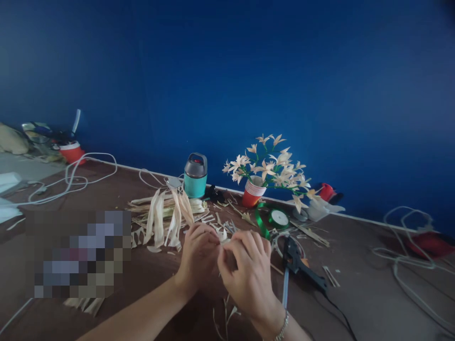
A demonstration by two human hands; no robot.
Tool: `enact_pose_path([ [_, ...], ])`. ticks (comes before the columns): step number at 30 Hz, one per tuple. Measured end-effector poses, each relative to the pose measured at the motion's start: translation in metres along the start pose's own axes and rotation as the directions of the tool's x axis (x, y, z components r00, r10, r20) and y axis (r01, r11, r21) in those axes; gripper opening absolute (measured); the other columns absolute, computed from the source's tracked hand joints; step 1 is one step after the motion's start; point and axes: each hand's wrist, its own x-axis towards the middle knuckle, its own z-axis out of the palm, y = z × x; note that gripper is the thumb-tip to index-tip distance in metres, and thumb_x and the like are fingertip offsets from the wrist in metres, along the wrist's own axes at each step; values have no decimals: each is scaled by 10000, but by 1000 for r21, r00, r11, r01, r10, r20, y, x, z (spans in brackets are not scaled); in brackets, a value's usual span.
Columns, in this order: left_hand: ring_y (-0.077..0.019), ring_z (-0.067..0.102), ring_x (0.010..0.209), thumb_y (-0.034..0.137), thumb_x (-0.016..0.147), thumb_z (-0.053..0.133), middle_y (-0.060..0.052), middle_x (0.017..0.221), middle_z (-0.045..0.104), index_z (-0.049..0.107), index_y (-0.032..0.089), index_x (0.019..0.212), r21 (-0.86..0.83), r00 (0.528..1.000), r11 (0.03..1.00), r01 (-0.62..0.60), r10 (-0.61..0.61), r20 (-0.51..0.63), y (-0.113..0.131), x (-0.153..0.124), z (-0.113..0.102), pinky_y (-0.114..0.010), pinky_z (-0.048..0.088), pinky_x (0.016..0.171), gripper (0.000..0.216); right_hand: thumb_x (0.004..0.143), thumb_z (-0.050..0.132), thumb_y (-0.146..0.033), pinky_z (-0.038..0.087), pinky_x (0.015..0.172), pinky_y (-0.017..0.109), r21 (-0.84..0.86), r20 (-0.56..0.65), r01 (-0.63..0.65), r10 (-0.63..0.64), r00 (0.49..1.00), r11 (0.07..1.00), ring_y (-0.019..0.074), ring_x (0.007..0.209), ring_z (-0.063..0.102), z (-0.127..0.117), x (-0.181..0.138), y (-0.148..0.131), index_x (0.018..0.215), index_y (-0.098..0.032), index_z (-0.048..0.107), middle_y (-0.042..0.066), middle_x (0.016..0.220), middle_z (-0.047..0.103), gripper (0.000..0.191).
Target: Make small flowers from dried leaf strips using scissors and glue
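Note:
My left hand (pixel 199 253) and my right hand (pixel 247 270) meet in front of me, both with curled fingers pinched together. A small pale petal-like piece (pixel 222 235) shows at their fingertips; it looks like dried husk, and the fingers hide most of it. Just beyond my left hand lies a pile of dried husk strips (pixel 167 218). A black glue gun (pixel 302 265) rests right of my right hand. Behind my right hand are a roll of green ribbon (pixel 279 219) and a stack of red paper cups (pixel 253 193) holding pale flowers (pixel 273 168) on green stems.
A teal jar with a grey handled lid (pixel 195 177) stands near the blue wall (pixel 227 71). Husk scraps litter the brown surface (pixel 142 284). White cables (pixel 76 177) loop at left, and more cables (pixel 398 255) at right. A red cup (pixel 73 152) stands far left.

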Motion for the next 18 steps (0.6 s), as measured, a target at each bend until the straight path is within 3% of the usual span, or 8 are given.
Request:
enact_pose_path([
  [5, -193, 534, 798, 133, 760, 559, -21, 751, 593, 529, 210, 676, 4, 1000, 1000, -3, 3, -11, -1, -1, 1, -353, 442, 749, 118, 779, 555, -157, 327, 753, 356, 38, -13, 2, -1, 1000, 999, 198, 798, 492, 4, -3, -2, 699, -208, 573, 30, 817, 562, 97],
  [8, -195, 528, 800, 157, 769, 567, -27, 770, 592, 535, 207, 689, -25, 999, 999, 37, -38, -38, 1, 2, -3, -349, 445, 738, 99, 751, 562, -159, 334, 797, 383, 130, 5, -2, 2, 1000, 991, 222, 870, 481, -1, -2, -1, 828, -218, 581, 46, 917, 535, 98],
  [10, -201, 533, 814, 181, 775, 578, -37, 789, 595, 551, 203, 714, -49, 997, 998, 39, -42, -72, 2, 4, -5, -350, 446, 736, 70, 727, 558, -163, 344, 826, 405, 225, -21, -54, 60, 998, 973, 241, 924, 466, -5, 0, 0, 898, -211, 546, 63, 974, 503, 178],
  [12, -204, 539, 821, 199, 777, 593, -43, 799, 597, 567, 198, 726, -72, 995, 997, 16, -23, -96, 1, 5, -7, -349, 449, 734, 57, 733, 555, -185, 360, 820, 404, 318, -21, -148, 163, 986, 936, 242, 922, 465, -6, 3, 3, 854, -207, 519, 63, 948, 494, 128],
  [14, -201, 543, 822, 195, 774, 606, -44, 803, 597, 581, 196, 728, -79, 995, 997, -7, -1, -99, 0, 6, -7, -344, 452, 734, 52, 769, 558, -242, 379, 775, 374, 405, 70, -259, 253, 965, 877, 222, 850, 480, -6, 7, 5, 719, -211, 506, 45, 847, 505, 79],
  [18, -198, 545, 834, 161, 767, 606, -43, 812, 598, 597, 201, 759, -90, 992, 995, -49, 38, -123, -1, 6, -6, -342, 458, 739, 42, 790, 565, -335, 376, 658, 301, 541, 327, -434, 296, 898, 720, 178, 710, 482, -2, 11, 7, 551, -202, 478, 13, 686, 492, 287],
])
